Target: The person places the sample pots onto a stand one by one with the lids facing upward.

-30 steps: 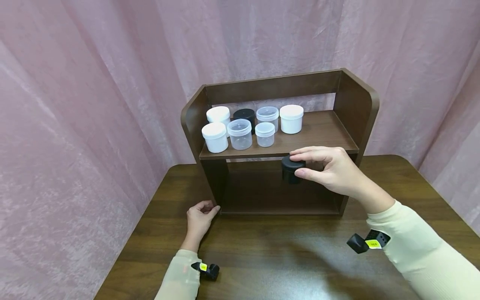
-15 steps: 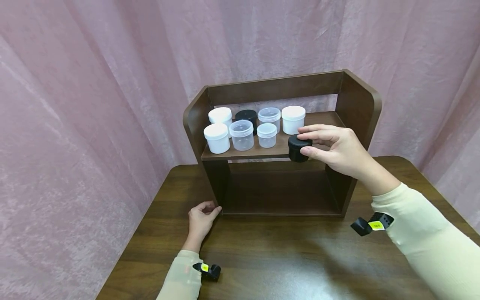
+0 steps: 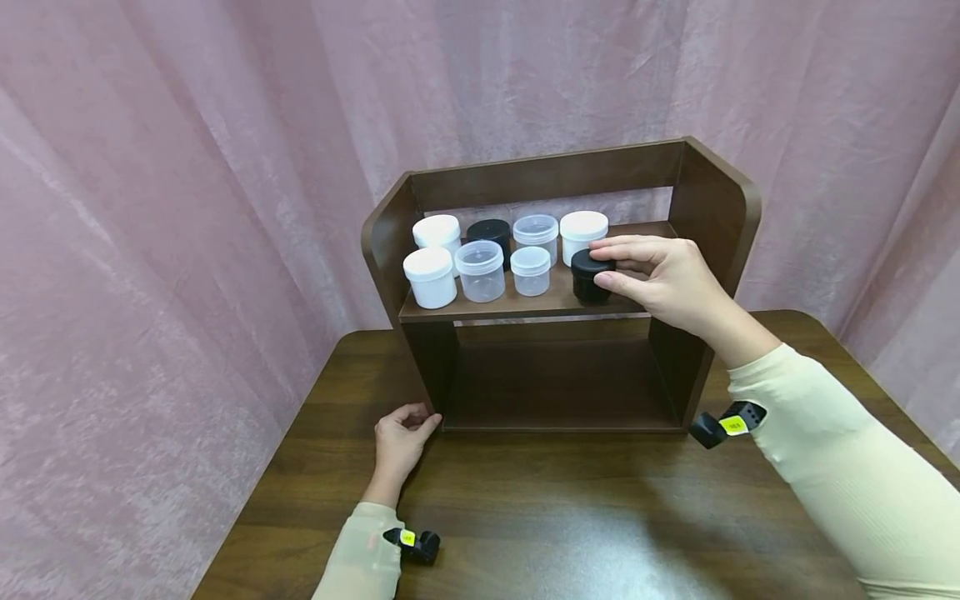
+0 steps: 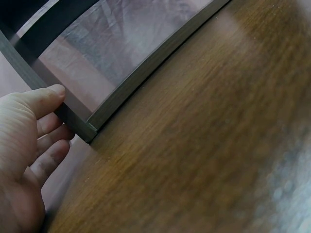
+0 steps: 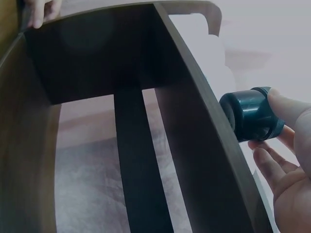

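Note:
My right hand (image 3: 667, 279) grips a small black jar (image 3: 588, 282) by its lid, thumb in front and fingers behind. The jar is upright at the front of the upper shelf (image 3: 491, 312), just right of a small clear jar (image 3: 531, 272) and in front of a white jar (image 3: 582, 232). In the right wrist view the black jar (image 5: 249, 115) has its base at the shelf edge; whether it touches is hard to tell. Low at the left, my left hand (image 3: 397, 443) pinches the bottom front corner of the rack's side panel (image 4: 73, 116) between thumb and fingers.
Left along the upper shelf stand two white jars (image 3: 431, 283), another black jar (image 3: 489, 233) and two larger clear jars (image 3: 482, 275). The brown rack's right side panel (image 3: 712, 208) rises beside my right hand. A wooden table (image 3: 540, 517) carries the rack, before a pink curtain (image 3: 225, 167).
My right hand has raised the black jar from before the lower compartment to the upper shelf's front, then moved it inward. My left hand stays at the rack's corner.

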Available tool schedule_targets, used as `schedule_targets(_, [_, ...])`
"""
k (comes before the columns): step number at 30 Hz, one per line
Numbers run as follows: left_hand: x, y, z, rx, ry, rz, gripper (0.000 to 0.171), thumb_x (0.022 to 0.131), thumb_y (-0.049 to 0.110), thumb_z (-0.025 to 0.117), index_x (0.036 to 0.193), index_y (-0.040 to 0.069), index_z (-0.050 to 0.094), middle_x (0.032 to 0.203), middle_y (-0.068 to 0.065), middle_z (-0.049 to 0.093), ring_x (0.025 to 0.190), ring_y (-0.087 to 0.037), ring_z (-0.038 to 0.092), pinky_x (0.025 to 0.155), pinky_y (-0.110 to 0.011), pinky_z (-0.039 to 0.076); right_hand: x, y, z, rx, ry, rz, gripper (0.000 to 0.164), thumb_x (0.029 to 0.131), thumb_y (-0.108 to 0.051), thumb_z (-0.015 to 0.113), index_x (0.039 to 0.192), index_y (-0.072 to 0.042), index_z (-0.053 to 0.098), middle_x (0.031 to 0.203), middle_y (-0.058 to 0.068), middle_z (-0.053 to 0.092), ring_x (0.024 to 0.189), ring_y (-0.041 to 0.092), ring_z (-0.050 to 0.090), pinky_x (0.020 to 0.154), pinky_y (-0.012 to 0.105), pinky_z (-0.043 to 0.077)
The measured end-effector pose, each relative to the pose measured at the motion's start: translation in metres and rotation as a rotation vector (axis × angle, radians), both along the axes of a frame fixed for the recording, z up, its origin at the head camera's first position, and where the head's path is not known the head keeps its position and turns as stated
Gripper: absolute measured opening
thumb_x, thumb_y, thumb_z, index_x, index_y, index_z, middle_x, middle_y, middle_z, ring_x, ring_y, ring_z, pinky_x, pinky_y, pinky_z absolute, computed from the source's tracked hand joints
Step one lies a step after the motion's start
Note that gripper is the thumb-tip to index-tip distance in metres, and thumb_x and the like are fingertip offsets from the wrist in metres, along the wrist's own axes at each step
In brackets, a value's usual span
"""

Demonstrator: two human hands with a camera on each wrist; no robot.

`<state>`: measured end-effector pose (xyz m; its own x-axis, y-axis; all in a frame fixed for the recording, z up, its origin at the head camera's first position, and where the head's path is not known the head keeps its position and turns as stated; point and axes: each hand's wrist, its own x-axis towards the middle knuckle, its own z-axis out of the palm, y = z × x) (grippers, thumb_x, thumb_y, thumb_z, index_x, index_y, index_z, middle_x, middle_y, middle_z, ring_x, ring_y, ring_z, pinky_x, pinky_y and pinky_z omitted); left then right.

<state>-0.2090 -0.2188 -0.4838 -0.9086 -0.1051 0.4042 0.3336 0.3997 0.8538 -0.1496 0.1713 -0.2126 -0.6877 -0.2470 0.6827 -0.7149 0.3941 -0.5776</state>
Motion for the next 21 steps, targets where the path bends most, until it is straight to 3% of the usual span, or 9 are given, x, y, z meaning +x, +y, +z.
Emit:
schedule_targets(9, [0.0,-0.001,0.0,-0.005,-0.016,-0.002,0.014,0.075,0.012,0.083,0.084,0.007,0.072,0.081,-0.005,0.07,0.077,-0.017,0.067,0.067,-0.021,0.055,-0.027,0.011,-0.017,0.01,-0.016,-0.027,0.029,0.08,-0.001,0.076,0.108,-0.002,0.072,0.114,0.008,0.068,0.108,0.003,0.059,0.085,0.018,0.05])
schedule_targets(21, [0.001,-0.002,0.0,-0.016,-0.023,0.003,0.016,0.075,0.014,0.083,0.085,0.007,0.073,0.082,-0.005,0.071,0.075,-0.017,0.069,0.065,-0.021,0.055,-0.034,0.011,-0.015,0.09,-0.035,-0.083,0.028,0.08,-0.007,0.078,0.108,-0.006,0.073,0.113,0.005,0.069,0.108,0.007,0.061,0.085,0.02,0.051])
